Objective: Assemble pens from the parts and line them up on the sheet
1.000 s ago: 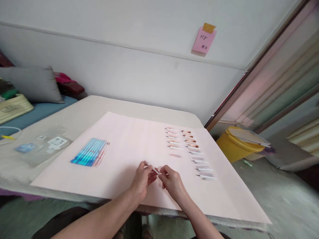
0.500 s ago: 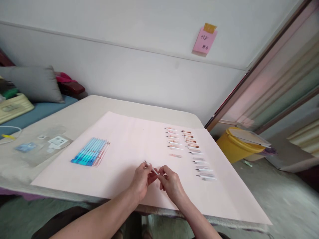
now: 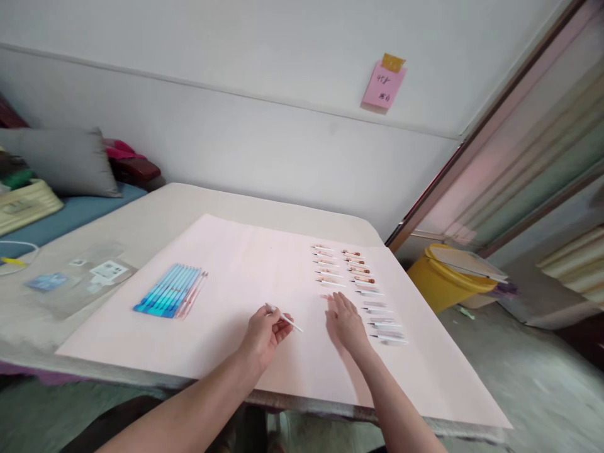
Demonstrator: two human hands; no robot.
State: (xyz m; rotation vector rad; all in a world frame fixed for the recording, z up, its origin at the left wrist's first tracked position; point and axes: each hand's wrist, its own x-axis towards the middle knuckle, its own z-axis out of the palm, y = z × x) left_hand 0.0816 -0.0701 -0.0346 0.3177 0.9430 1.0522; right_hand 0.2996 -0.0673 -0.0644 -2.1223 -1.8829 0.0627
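Refill [image 3: 284, 320] is now pinched in the left hand [image 3: 262, 332] alone; the right hand [image 3: 346, 322] is drawn off, spread empty, by the parts [image 3: 329, 273]; the two-handed step is judged done.

Too small to read: writing on the pink note [image 3: 383, 85]. Tiny and blurred, perhaps pen parts: rows of small pieces [image 3: 358, 286]. Hidden inside the left hand [image 3: 262, 333]: part of the thin white rod [image 3: 293, 325]. Cut off below: both forearms [image 3: 202, 402].
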